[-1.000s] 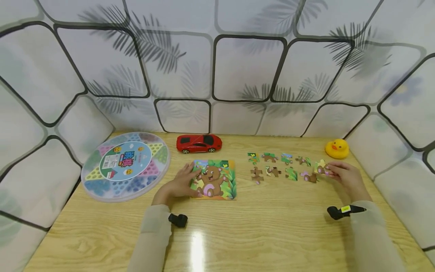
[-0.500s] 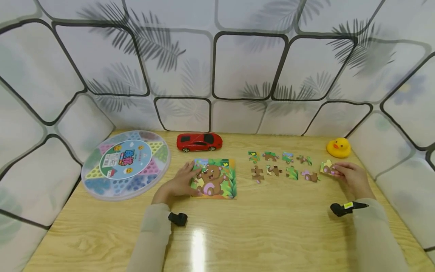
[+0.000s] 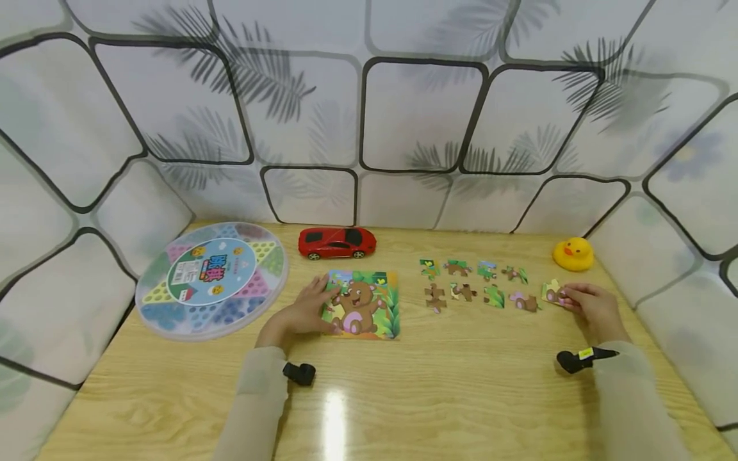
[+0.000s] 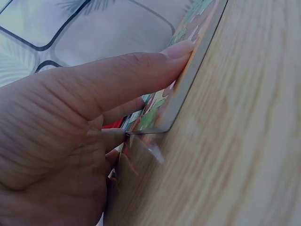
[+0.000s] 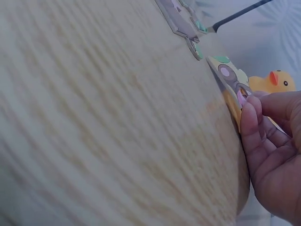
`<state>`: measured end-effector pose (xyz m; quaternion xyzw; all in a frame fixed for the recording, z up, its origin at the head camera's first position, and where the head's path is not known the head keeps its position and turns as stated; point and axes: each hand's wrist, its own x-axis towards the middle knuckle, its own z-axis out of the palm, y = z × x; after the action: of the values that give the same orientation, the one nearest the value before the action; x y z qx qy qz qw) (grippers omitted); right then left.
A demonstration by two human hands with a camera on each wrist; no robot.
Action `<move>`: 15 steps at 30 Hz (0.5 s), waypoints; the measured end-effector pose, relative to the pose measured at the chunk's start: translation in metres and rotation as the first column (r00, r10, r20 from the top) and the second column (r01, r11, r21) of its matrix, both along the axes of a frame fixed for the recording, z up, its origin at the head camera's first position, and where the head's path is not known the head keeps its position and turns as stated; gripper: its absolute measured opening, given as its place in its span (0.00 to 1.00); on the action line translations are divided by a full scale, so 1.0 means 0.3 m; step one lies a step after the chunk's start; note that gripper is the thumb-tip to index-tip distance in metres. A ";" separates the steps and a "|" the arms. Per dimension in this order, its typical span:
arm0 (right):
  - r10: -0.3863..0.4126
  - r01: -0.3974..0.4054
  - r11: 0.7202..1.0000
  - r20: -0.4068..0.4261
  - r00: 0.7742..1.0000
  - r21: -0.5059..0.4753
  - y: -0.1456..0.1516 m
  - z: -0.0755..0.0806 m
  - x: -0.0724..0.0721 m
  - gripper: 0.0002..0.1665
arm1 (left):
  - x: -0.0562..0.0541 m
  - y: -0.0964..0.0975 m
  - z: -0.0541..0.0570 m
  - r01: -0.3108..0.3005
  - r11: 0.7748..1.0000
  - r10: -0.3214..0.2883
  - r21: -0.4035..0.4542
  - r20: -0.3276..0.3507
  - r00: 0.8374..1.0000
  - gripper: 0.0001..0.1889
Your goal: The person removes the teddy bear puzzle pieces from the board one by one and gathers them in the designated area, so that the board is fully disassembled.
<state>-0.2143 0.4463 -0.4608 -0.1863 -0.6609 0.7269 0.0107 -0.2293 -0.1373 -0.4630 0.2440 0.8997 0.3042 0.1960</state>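
Note:
My left hand [image 3: 304, 307] rests on the left side of a picture board [image 3: 369, 306] showing a brown bear among green leaves. In the left wrist view the thumb lies straight on the board's edge, other fingers at its side. My right hand [image 3: 596, 308] pinches a puzzle piece [image 3: 551, 292] with brown and pink on it between thumb and fingertips. The right wrist view shows that piece [image 5: 226, 71] tilted, low over the wood; whether its edge touches cannot be told. Left of it, several loose puzzle pieces [image 3: 461, 291] lie in two rows.
A yellow rubber duck [image 3: 573, 254] sits behind the right hand. A red toy car [image 3: 337, 243] stands behind the board. At the left lies a round Chinese checkers set [image 3: 213, 278]. Patterned panels [image 3: 421, 115] rise behind the wooden table [image 3: 450, 390].
The right hand has shifted slightly right with its piece, away from the bottom row, and then lowered it a little. The left hand and the board have stayed in place.

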 end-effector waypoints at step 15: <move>-0.052 0.041 0.993 -0.097 0.994 -0.107 -0.003 -0.024 0.030 0.10 | 0.010 -0.004 0.007 -0.003 0.999 0.002 0.032 0.016 1.000 0.48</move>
<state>-0.2052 0.4453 -0.4681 -0.1655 -0.6158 0.7686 0.0508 -0.2263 -0.1383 -0.4609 0.2435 0.8934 0.3208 0.1990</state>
